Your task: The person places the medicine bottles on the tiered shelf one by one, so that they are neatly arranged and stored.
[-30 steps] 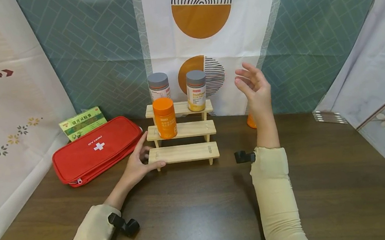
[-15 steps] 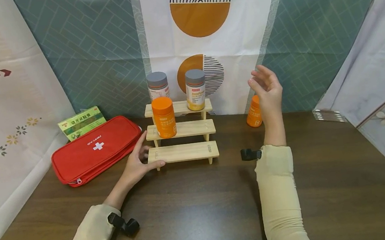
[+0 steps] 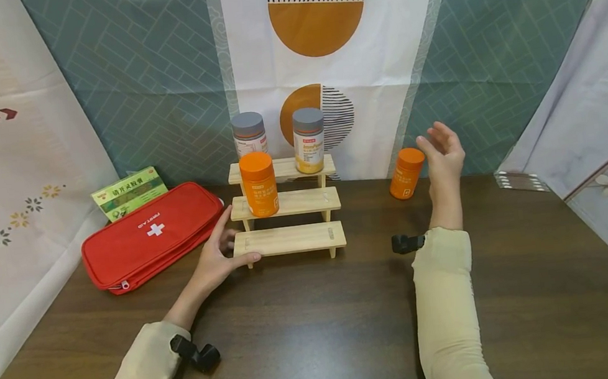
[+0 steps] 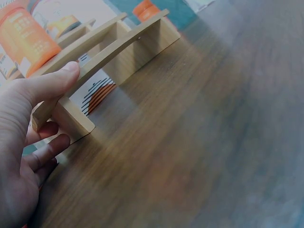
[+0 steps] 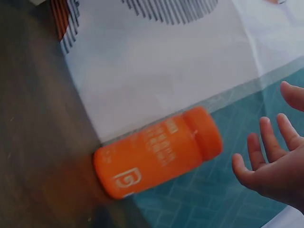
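A three-step wooden stand stands on the table. My left hand grips the left end of its lowest step, the thumb on top and the fingers lower down at the end. One orange bottle is on the middle step's left. Two grey-capped bottles stand on the top step: a yellow-and-white bottle at the right, and a white-labelled bottle at the left, partly hidden. Another orange bottle stands on the table, right of the stand. Beside it my right hand is raised, fingers loosely bent, holding nothing.
A red first-aid pouch lies left of the stand, with a green medicine box behind it. Patterned cloth hangs behind the table. A silvery strip lies near the right-hand cloth.
My right hand has moved right and somewhat lower, uncovering the orange bottle that its arm mostly hid before. The left hand has stayed on the stand.
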Tool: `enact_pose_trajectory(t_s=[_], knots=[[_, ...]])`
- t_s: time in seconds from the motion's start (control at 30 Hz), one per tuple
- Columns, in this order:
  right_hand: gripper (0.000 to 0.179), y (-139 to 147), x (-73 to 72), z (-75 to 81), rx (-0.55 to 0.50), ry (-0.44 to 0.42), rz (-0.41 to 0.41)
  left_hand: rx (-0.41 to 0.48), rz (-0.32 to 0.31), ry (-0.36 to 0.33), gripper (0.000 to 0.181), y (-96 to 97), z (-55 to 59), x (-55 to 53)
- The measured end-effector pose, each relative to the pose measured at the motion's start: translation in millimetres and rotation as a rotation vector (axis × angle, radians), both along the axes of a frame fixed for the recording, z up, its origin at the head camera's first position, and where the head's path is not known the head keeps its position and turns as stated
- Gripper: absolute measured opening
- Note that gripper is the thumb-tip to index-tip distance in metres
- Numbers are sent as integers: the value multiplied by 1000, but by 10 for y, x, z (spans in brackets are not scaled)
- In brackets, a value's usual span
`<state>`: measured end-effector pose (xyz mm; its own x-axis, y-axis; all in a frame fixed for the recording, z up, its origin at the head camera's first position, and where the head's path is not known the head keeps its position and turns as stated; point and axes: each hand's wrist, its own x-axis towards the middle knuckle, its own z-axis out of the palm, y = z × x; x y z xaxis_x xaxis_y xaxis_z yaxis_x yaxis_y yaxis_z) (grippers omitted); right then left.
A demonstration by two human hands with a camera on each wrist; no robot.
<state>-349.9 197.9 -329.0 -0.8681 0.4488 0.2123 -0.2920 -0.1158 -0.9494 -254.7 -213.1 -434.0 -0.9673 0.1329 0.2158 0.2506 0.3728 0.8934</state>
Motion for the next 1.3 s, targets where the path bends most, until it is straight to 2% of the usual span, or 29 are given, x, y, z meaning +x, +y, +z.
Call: enact_pose_trajectory(t_s=[0.33,0.5,0.83,1.07,1.3], knots=[[56,71,-86,-201,34,-133,23,-21,10,-6,108,0,10,-2],[58,103,-124,-270,-30,-160,61,-19,5,-5,108,4,13,-11],[66,112,-187,-347,-91,-228,139,-22,10,-6,108,10,8,-17],[71,87,-232,-362,-53,-249,153,-24,10,3,108,3,12,-19],[73,88,-240,-454,-1,-273,142,-25,15,-11,107,8,-3,3]])
